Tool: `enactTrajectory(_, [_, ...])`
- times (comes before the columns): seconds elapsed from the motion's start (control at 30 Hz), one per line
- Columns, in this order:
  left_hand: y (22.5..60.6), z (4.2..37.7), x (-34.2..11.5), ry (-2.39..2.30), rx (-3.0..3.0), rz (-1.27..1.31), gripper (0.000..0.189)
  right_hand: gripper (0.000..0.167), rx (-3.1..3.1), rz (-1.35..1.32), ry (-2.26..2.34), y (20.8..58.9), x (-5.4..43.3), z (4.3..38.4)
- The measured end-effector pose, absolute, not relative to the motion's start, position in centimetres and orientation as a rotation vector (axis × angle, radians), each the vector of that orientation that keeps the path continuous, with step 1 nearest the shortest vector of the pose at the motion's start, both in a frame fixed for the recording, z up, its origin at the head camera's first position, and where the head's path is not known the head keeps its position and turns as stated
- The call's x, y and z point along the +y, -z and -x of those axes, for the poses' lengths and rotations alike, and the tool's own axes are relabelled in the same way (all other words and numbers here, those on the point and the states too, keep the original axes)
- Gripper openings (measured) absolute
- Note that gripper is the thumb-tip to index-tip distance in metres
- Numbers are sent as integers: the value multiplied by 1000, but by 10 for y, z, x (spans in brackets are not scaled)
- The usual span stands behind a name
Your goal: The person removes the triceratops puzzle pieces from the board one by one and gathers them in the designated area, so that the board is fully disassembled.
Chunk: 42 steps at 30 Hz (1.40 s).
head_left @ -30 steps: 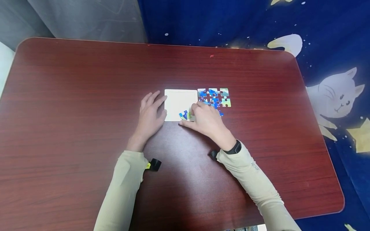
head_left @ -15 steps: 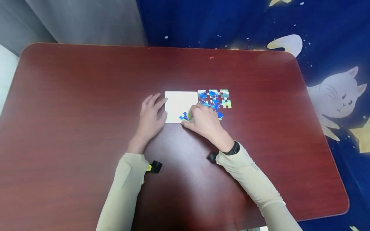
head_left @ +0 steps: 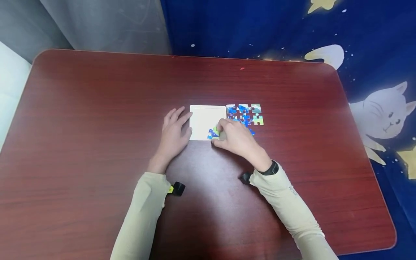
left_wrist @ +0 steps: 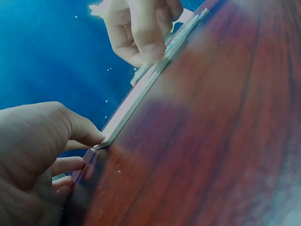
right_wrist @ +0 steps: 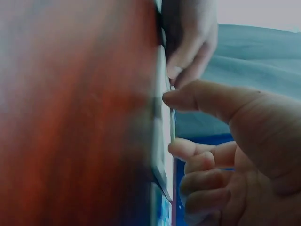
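A flat white puzzle tray (head_left: 203, 121) lies on the table in the head view. My left hand (head_left: 173, 133) rests at its left edge, fingers extended, with thumb and index tip touching the rim. Over the tray's lower right part, my right hand (head_left: 238, 137) pinches a blue and green puzzle piece (head_left: 213, 133) between thumb and index finger; the other fingers curl in. The hand covers part of the piece, so I cannot tell whether it is one piece or two joined. In the right wrist view the thumb (right_wrist: 176, 100) and index tip stand apart across it.
Several loose puzzle pieces (head_left: 256, 108) lie in rows just right of the tray, some partly under the right hand. A small red scrap (head_left: 242, 68) lies near the far table edge. The brown table (head_left: 97, 108) meets grey and blue curtains (head_left: 260, 25) at the back.
My right hand has shifted slightly right on the tray, and the blue and green piece looks turned. The left hand stays at the tray's edge. The head view has shifted a little.
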<state>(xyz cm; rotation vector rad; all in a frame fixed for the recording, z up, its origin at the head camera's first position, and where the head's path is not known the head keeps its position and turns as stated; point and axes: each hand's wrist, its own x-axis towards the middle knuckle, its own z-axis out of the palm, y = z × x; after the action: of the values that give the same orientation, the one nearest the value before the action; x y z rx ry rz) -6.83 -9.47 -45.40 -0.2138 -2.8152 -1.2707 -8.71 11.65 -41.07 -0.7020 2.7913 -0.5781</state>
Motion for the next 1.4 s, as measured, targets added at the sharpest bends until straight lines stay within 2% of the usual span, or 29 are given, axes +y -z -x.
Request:
enactTrajectory(0.23, [454,68,-93,1279,-2813,202,44,34,2730,753,671,401,156,97])
enactTrajectory(0.67, [454,68,-95,1269,-2812,216,44,31,2729,499,777,398,233,94])
enactTrajectory(1.4, [455,69,-96,1284,-2811,213,44,32,2681,417,608,410,244,100])
